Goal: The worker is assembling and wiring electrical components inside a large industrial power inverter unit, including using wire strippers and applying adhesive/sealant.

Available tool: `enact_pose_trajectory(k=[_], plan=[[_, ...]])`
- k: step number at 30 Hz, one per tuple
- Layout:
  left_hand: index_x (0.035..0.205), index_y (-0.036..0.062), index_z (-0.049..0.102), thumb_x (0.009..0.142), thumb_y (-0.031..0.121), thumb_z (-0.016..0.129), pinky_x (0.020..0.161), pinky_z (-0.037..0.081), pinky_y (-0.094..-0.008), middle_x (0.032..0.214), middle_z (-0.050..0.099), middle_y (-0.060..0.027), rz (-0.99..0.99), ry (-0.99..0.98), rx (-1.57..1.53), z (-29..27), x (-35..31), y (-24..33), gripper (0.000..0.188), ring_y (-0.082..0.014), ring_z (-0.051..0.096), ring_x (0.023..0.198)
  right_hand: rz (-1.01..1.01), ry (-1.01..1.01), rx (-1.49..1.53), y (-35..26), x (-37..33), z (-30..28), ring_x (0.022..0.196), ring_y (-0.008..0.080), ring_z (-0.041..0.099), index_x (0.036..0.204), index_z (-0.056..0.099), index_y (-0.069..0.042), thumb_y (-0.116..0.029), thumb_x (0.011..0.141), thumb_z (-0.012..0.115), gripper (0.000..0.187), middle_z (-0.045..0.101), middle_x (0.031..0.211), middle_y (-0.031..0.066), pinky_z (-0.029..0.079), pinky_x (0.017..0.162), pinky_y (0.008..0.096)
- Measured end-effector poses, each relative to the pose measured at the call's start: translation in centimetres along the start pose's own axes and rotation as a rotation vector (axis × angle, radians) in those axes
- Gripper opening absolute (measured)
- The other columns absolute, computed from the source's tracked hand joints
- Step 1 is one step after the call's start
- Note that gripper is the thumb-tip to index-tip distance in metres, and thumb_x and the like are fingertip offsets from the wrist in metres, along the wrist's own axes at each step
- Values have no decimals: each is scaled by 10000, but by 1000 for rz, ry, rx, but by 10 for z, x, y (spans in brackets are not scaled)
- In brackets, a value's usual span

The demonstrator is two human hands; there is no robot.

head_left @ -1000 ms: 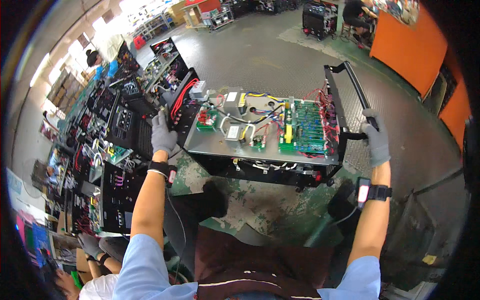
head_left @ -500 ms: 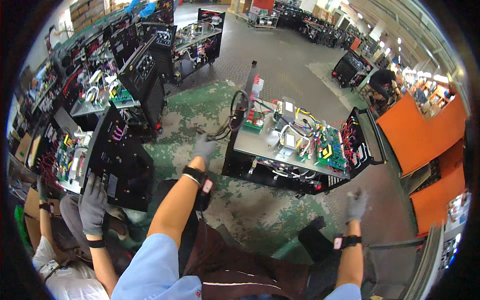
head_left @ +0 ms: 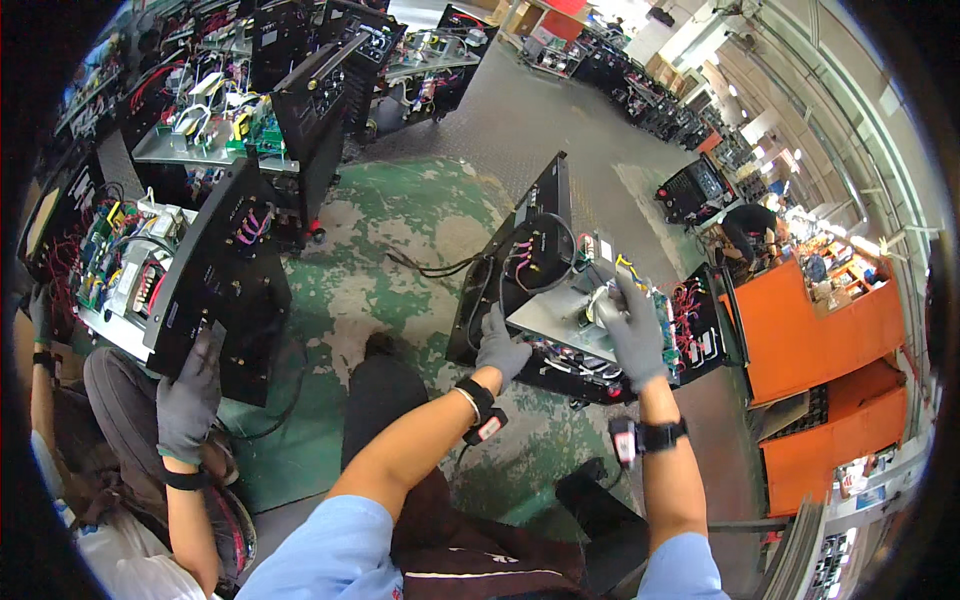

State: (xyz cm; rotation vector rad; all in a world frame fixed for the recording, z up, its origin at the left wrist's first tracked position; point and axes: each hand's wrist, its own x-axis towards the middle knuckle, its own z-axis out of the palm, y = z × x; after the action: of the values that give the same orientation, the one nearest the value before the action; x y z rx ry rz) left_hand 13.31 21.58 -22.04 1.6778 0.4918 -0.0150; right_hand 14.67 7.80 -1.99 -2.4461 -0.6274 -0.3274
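Note:
An open black machine chassis [head_left: 560, 375] stands on the floor before me, with a metal tray [head_left: 550, 318] carrying circuit boards and wiring. My left hand [head_left: 502, 345], in a grey glove, is closed at the chassis's near left edge, beside its upright black panel [head_left: 530, 230]. Over the tray, my grey-gloved right hand [head_left: 637, 335] has its fingers stretched out near a white part; their tips partly hide what they touch. A black cable [head_left: 435, 268] loops over the panel and trails left onto the floor, outside both hands.
On the left, a co-worker's gloved hand [head_left: 190, 400] touches another open machine [head_left: 235, 290]. More machines [head_left: 315, 110] crowd behind it. Orange panels [head_left: 820, 330] stand at the right. Farther back, a person [head_left: 750, 225] bends near a black machine [head_left: 695, 188].
My left hand has let go of the cable and moved right onto the chassis. My right hand has moved up and left over the tray. The chassis has turned, showing more of its upright panel.

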Motion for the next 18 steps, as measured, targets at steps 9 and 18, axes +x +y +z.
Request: enact_pose_trajectory(k=[9,18], plan=[[1602,149,17,740,217,634,1113,402,-449,1593,252,-245,89,-264,94,-7,7,-7,1062,-446,457,1342,-504,-145,-1044,-75,98,96,1276,324,486,1431,494,-125,-290,811,705,675,568,1318,142,257,1148,562],[1232,74,549,926,375,566,556,418,-276,873,603,-5,-113,-422,-749,-74,-24,13,430,-103,534,645,-314,-545,-1165,-66,112,129,995,274,652,1029,753,-118,-169,854,618,227,669,1090,101,472,843,468]])
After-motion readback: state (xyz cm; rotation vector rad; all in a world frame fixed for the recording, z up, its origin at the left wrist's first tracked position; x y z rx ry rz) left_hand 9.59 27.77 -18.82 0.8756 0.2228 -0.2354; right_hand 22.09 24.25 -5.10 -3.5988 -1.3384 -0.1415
